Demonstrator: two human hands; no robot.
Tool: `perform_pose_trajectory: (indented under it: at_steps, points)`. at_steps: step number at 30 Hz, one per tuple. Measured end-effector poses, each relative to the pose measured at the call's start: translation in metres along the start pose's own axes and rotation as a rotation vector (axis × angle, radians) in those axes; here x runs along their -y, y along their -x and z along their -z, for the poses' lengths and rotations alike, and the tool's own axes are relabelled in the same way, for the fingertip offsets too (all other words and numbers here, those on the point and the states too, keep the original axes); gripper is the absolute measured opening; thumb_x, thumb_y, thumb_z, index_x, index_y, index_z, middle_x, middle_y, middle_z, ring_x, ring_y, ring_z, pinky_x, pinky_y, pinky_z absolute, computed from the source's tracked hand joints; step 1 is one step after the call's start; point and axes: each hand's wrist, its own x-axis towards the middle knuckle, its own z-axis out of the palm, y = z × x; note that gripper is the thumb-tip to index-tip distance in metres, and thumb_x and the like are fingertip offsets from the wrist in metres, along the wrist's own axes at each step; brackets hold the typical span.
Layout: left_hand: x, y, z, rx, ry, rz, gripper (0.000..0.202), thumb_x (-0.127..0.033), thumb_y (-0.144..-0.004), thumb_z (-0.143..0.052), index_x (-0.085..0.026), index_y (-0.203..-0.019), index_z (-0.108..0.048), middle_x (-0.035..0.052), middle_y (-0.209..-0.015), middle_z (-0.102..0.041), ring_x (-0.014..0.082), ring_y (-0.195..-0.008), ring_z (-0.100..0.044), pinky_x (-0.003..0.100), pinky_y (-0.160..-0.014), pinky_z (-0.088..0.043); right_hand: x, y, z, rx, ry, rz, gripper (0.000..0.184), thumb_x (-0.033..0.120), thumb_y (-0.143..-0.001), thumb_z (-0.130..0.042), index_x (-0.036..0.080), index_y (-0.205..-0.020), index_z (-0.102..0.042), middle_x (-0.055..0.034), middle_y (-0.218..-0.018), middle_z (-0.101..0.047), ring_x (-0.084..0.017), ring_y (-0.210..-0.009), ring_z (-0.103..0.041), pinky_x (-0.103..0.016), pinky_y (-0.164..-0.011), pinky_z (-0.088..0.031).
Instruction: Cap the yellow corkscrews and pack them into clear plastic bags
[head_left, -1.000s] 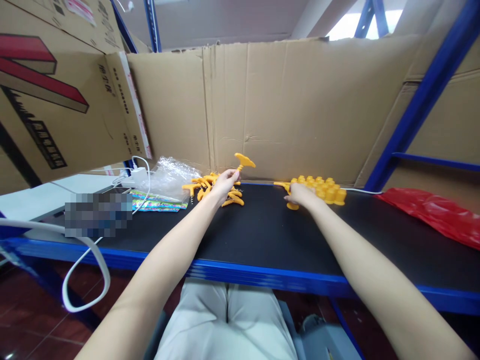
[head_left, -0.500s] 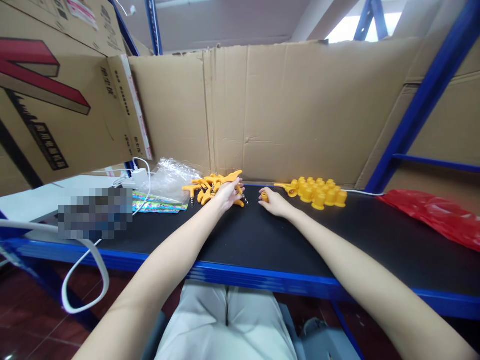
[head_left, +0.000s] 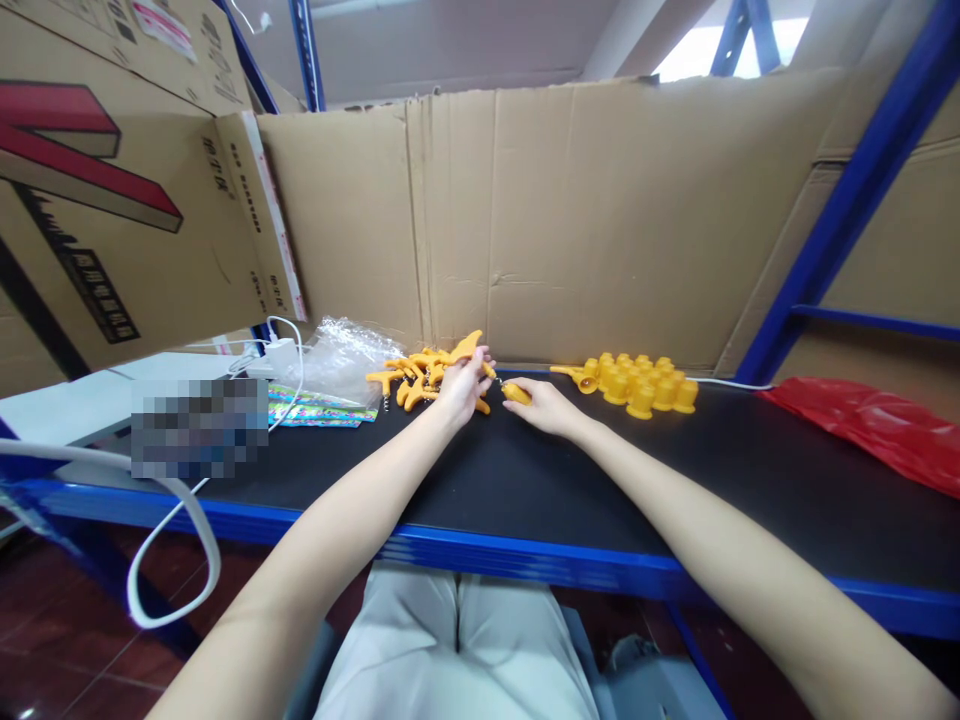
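Observation:
My left hand (head_left: 463,388) is closed around an orange corkscrew (head_left: 468,346), whose handle sticks up past the fingers. Its metal spiral points right, toward the yellow plastic sleeve (head_left: 516,392) gripped by my right hand (head_left: 551,406). The sleeve lies tilted on its side, its end at the spiral's tip; whether the tip is inside I cannot tell. Behind and left of my left hand is a heap of orange corkscrews (head_left: 411,392). Beyond my right hand, several yellow sleeves (head_left: 639,400) stand grouped, with an orange corkscrew-like piece (head_left: 585,379) lying at their left.
A clear plastic bag (head_left: 341,355) and colourful flat packaging (head_left: 319,408) lie left of the heap. A red plastic bag (head_left: 862,420) is at the right. Cardboard (head_left: 600,220) walls the back of the black tabletop (head_left: 510,490). A white cable (head_left: 206,520) loops over the front left edge.
My right hand has turned the yellow sleeve from upright onto its side and moved it left. My left hand has shifted slightly right, bringing the corkscrew's spiral up to the sleeve.

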Motion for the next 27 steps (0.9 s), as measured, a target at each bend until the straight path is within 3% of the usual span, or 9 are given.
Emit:
perform_pose_trajectory:
  at_steps: [4, 7, 9, 12, 14, 16, 20, 25, 27]
  points:
    - [0.006, 0.002, -0.003, 0.089, -0.166, -0.026, 0.027, -0.019, -0.074, -0.064, -0.02, -0.101, -0.061, 0.0067, -0.112, -0.059, 0.0139, -0.097, -0.057, 0.024, -0.084, -0.045, -0.001, 0.001, 0.0, 0.01, -0.007, -0.069, 0.025, 0.029, -0.077, -0.056, 0.014, -0.096, -0.06, -0.0037, -0.083, -0.064, -0.016, -0.072, -0.056, -0.027, -0.07, -0.042]
    - [0.003, 0.001, 0.0, 0.028, -0.325, -0.097, 0.043, -0.026, -0.078, -0.061, -0.022, -0.12, -0.051, 0.0095, -0.113, -0.057, 0.0156, -0.09, -0.059, 0.028, -0.078, -0.048, -0.003, 0.0, 0.001, 0.017, 0.01, -0.107, 0.026, 0.028, -0.076, -0.057, 0.014, -0.098, -0.06, -0.0039, -0.085, -0.064, -0.016, -0.073, -0.057, -0.027, -0.071, -0.042]
    - [0.0, -0.001, 0.006, 0.028, -0.557, -0.199, 0.046, -0.026, -0.079, -0.059, -0.022, -0.123, -0.049, 0.0094, -0.11, -0.057, 0.0177, -0.088, -0.059, 0.031, -0.078, -0.048, -0.005, 0.001, 0.002, 0.02, 0.019, -0.114, 0.027, 0.026, -0.076, -0.058, 0.014, -0.1, -0.06, -0.0046, -0.088, -0.065, -0.016, -0.076, -0.058, -0.028, -0.074, -0.042]
    - [-0.003, -0.003, 0.02, 0.193, -0.981, -0.406, 0.039, -0.023, -0.076, -0.06, -0.024, -0.114, -0.058, 0.0074, -0.102, -0.059, 0.0225, -0.098, -0.056, 0.037, -0.093, -0.04, -0.01, 0.001, 0.006, 0.016, 0.042, -0.106, 0.026, 0.022, -0.074, -0.061, 0.015, -0.099, -0.061, -0.0061, -0.094, -0.066, -0.018, -0.084, -0.059, -0.03, -0.08, -0.042]
    - [-0.004, -0.005, 0.029, 0.296, -1.13, -0.475, 0.038, -0.025, -0.073, -0.063, -0.025, -0.111, -0.06, 0.0077, -0.103, -0.059, 0.0252, -0.103, -0.053, 0.04, -0.098, -0.034, -0.014, 0.0, 0.008, 0.002, 0.068, -0.105, 0.025, 0.02, -0.072, -0.062, 0.015, -0.096, -0.062, -0.0068, -0.095, -0.065, -0.019, -0.086, -0.06, -0.031, -0.082, -0.043]
    - [-0.003, -0.008, 0.034, 0.336, -1.163, -0.488, 0.042, -0.023, -0.068, -0.067, -0.025, -0.109, -0.06, 0.0079, -0.106, -0.058, 0.0264, -0.106, -0.052, 0.04, -0.099, -0.033, -0.018, -0.001, 0.01, -0.035, 0.083, -0.107, 0.024, 0.021, -0.07, -0.065, 0.015, -0.093, -0.062, -0.0069, -0.093, -0.065, -0.019, -0.086, -0.06, -0.034, -0.082, -0.044]
    - [-0.006, -0.013, 0.038, 0.304, -1.161, -0.486, 0.039, -0.015, -0.065, -0.067, -0.024, -0.103, -0.06, 0.0066, -0.099, -0.061, 0.0237, -0.103, -0.054, 0.036, -0.097, -0.034, -0.027, -0.005, 0.013, -0.114, -0.033, -0.088, 0.036, 0.023, -0.064, -0.07, 0.015, -0.097, -0.058, -0.0082, -0.101, -0.062, -0.02, -0.095, -0.058, -0.037, -0.088, -0.043]
    - [-0.015, -0.01, 0.042, 0.268, -1.489, -0.462, 0.025, -0.028, -0.073, -0.061, -0.022, -0.098, -0.06, 0.0073, -0.087, -0.063, 0.0256, -0.088, -0.058, 0.037, -0.083, -0.041, -0.031, -0.004, 0.017, 0.01, -0.402, -0.176, 0.044, 0.009, -0.064, -0.064, 0.016, -0.105, -0.051, -0.0096, -0.116, -0.055, -0.015, -0.101, -0.058, -0.033, -0.09, -0.044]
    - [-0.016, -0.008, 0.043, 0.259, -1.59, -0.446, 0.023, -0.031, -0.075, -0.059, -0.022, -0.096, -0.06, 0.0076, -0.086, -0.063, 0.0257, -0.085, -0.059, 0.035, -0.079, -0.042, -0.028, -0.002, 0.019, 0.026, -0.471, -0.238, 0.041, 0.01, -0.065, -0.066, 0.015, -0.102, -0.05, -0.0097, -0.114, -0.056, -0.015, -0.099, -0.059, -0.032, -0.09, -0.045]
